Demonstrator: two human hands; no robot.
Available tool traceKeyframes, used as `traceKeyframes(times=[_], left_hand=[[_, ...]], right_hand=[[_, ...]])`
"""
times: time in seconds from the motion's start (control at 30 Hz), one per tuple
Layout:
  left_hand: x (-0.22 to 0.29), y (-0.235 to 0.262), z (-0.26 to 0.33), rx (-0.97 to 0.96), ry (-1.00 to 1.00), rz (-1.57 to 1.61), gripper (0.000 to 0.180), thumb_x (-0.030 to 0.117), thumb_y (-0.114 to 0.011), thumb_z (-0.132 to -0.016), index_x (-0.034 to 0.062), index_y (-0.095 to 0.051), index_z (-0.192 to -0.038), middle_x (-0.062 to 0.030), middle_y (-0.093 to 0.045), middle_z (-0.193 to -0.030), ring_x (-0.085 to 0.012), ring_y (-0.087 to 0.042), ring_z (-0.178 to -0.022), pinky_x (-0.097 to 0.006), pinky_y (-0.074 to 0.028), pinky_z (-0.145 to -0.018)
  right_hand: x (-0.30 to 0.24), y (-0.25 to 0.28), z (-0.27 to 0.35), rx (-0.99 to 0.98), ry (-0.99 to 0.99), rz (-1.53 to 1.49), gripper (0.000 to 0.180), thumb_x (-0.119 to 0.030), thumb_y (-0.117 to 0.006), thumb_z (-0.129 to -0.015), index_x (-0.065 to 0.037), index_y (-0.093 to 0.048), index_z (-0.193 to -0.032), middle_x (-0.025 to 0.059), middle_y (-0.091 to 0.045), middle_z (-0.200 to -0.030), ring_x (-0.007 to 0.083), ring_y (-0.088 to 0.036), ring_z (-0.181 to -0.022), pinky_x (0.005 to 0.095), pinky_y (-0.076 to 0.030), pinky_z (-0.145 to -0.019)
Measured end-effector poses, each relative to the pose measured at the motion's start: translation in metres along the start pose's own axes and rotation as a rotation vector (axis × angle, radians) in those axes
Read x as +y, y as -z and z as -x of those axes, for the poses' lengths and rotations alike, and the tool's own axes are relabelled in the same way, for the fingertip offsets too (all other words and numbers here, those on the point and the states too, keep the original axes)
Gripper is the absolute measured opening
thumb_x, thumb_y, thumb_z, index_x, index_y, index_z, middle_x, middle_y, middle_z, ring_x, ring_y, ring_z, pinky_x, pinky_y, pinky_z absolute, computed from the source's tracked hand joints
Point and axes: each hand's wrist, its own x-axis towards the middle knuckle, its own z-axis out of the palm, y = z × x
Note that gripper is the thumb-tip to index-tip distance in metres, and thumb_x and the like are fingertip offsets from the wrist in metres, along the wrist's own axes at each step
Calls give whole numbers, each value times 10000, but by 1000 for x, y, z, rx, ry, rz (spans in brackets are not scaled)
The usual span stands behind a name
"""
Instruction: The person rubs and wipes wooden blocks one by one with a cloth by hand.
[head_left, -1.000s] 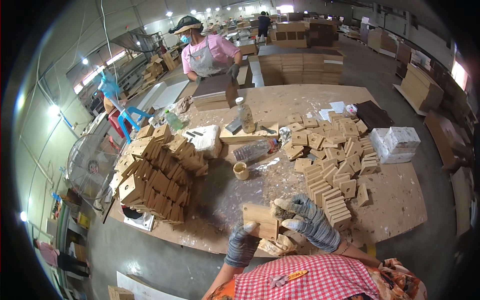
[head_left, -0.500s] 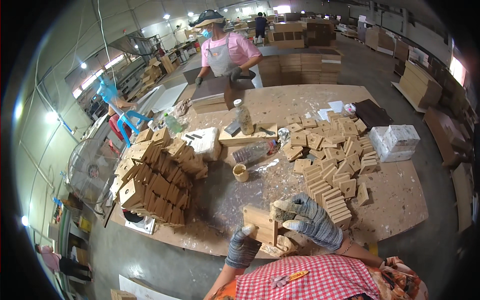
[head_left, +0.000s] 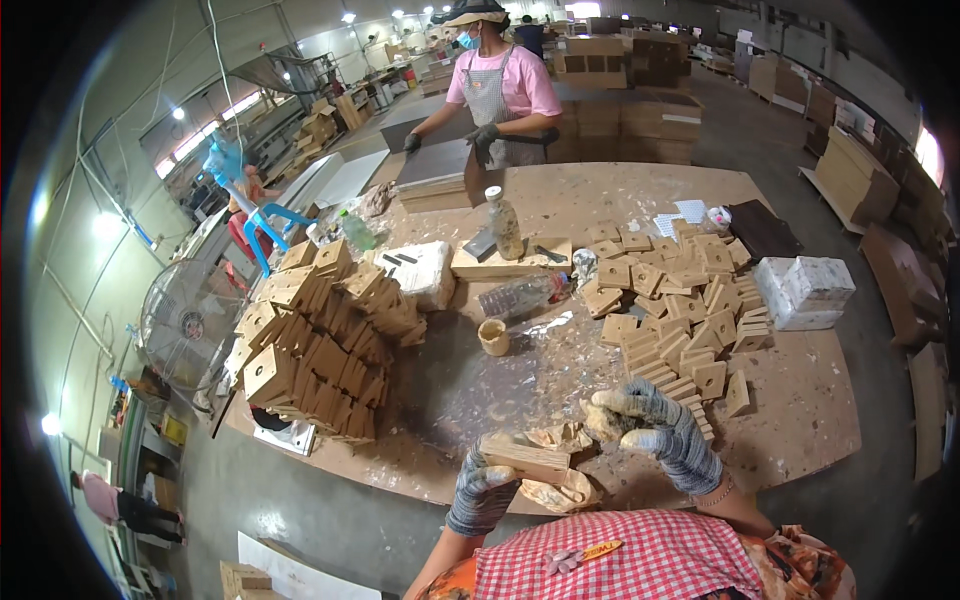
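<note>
My left hand (head_left: 482, 492), in a grey glove with pale fingertips, is closed around a small flat wooden block (head_left: 528, 459), held edge-up above the table's near edge. My right hand (head_left: 655, 425), gloved alike, is to the right of the block and apart from it. Its fingers are curled on a small brownish wad (head_left: 601, 420), whose kind I cannot make out. Beneath and behind the block lies a crumpled tan cloth (head_left: 562, 492). Past my hands stands a small open cup (head_left: 493, 337) with tan paste on its rim.
Square wooden pieces with holes make a tall stack (head_left: 310, 350) at left and a loose pile (head_left: 690, 300) at right. Behind the cup are a lying plastic bottle (head_left: 515, 298) and an upright bottle (head_left: 505, 228). White wrapped bundles (head_left: 805, 290) sit far right. A co-worker (head_left: 500, 90) handles dark panels opposite.
The block has tipped from showing its broad face to showing its edge. My right hand has drawn away from it to the right. The view has shifted slightly.
</note>
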Motion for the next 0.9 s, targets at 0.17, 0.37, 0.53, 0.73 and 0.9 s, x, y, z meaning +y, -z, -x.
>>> traceKeyframes(times=[0.17, 0.37, 0.53, 0.73, 0.9], left_hand=[[2, -1, -6, -58, 11, 52, 364, 107, -715, -620, 57, -554, -942, -121, -580, -953, -284, -557, -946, -395, -441, -850], [8, -27, 0, 66, -93, -42, 357, 92, -710, -636, 43, -565, -958, -102, -584, -959, -228, -553, -939, -352, -439, -844], [15, -27, -4, 33, -88, -616, 401, 67, -716, -699, 24, -578, -1073, -68, -569, -986, -160, -536, -939, -289, -434, -837], [10, -27, -2, -110, -116, -804, 400, 86, -701, -747, 14, -578, -1121, -73, -531, -1012, -169, -515, -940, -281, -421, -840], [14, -25, -4, -210, -154, -935, 395, 103, -666, -774, 20, -563, -1146, -94, -516, -1050, -197, -498, -986, -304, -399, -880]], right_hand=[[-2, -7, 0, -185, 157, 148, 445, -214, -643, -793, -46, -555, -1195, 66, -511, -1047, 200, -547, -1008, 305, -430, -899], [14, -5, -3, -182, 85, 314, 515, -308, -692, -739, -94, -571, -1191, 79, -502, -1013, 191, -526, -967, 318, -443, -846], [-3, 1, -7, 17, 153, 189, 461, -132, -675, -751, -67, -551, -1190, 37, -512, -1066, 169, -556, -1018, 268, -464, -889], [-1, 0, -12, -155, 241, 416, 454, -211, -677, -764, -139, -561, -1197, 63, -527, -1086, 212, -539, -1029, 316, -448, -888], [-4, -10, -18, -255, 351, 851, 434, -229, -653, -787, -135, -556, -1199, 97, -524, -1083, 248, -524, -1004, 329, -446, -861]])
